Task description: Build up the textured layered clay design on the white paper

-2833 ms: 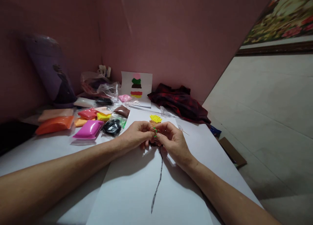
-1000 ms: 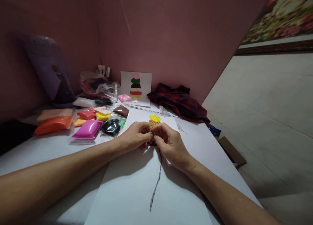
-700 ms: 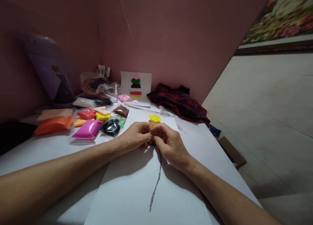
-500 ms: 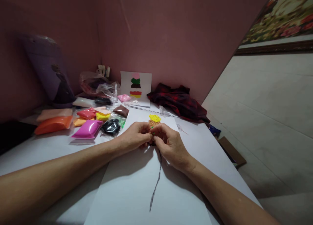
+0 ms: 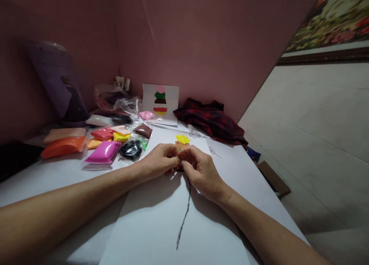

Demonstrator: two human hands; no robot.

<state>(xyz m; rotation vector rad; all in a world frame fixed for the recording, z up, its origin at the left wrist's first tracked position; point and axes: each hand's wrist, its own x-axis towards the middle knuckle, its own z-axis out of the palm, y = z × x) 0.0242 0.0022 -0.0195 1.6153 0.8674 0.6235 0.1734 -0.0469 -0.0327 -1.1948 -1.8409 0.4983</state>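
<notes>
Over a white sheet of paper [image 5: 161, 222], my left hand [image 5: 161, 160] and my right hand [image 5: 199, 169] meet with fingertips pinched close together. Small bits of green show between them; what they pinch is mostly hidden by the fingers. Just beyond the fingertips lies a yellow clay piece [image 5: 182, 139] with a ridged fan shape, and below it a ridged orange-brown clay piece [image 5: 181, 145]. Something dark sits under the fingers. From there a wavy dark line [image 5: 184, 219] runs down the paper towards me.
Packets of coloured clay lie to the left, among them magenta [image 5: 103, 152], orange [image 5: 63, 147] and black [image 5: 130, 150]. A card with coloured layers [image 5: 171, 99] leans at the back wall, beside a red plaid cloth [image 5: 211, 119]. A purple container [image 5: 57, 84] stands at far left.
</notes>
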